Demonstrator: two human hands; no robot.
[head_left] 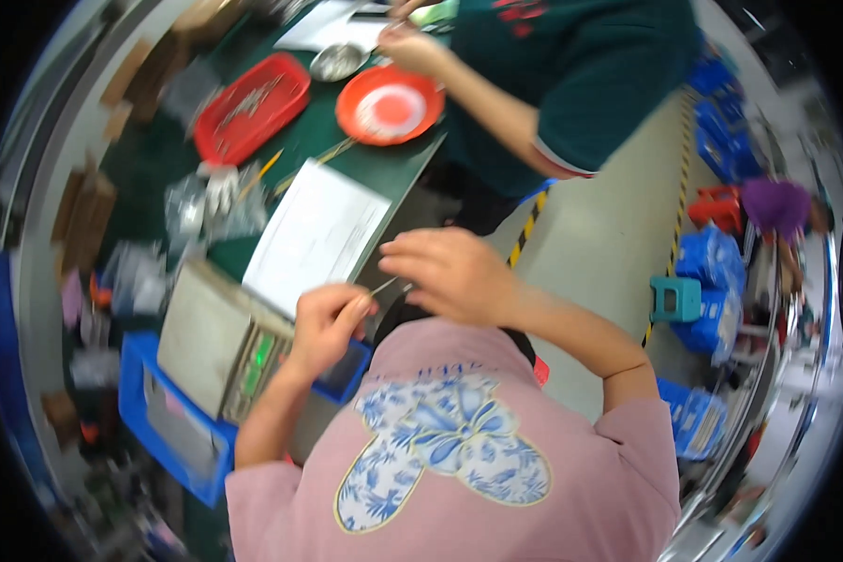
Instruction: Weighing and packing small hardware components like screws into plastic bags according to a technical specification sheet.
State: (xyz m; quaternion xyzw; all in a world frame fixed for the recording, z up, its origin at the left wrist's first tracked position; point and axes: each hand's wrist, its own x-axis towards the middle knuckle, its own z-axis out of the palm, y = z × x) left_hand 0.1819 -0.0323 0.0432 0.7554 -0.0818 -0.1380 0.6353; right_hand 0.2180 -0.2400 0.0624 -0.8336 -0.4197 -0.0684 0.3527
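Two hands work just above the near edge of a green table, which is the largest thing I see from here. On it lies a white sheet of paper, with a red rectangular tray and a round red dish farther off; a blue bin holding a grey box sits to the left. My left hand has its fingers pinched shut on a thin metal pin. My right hand curls loosely over the pin's far end; I cannot tell if it grips. Another person's hand rests beyond the dish.
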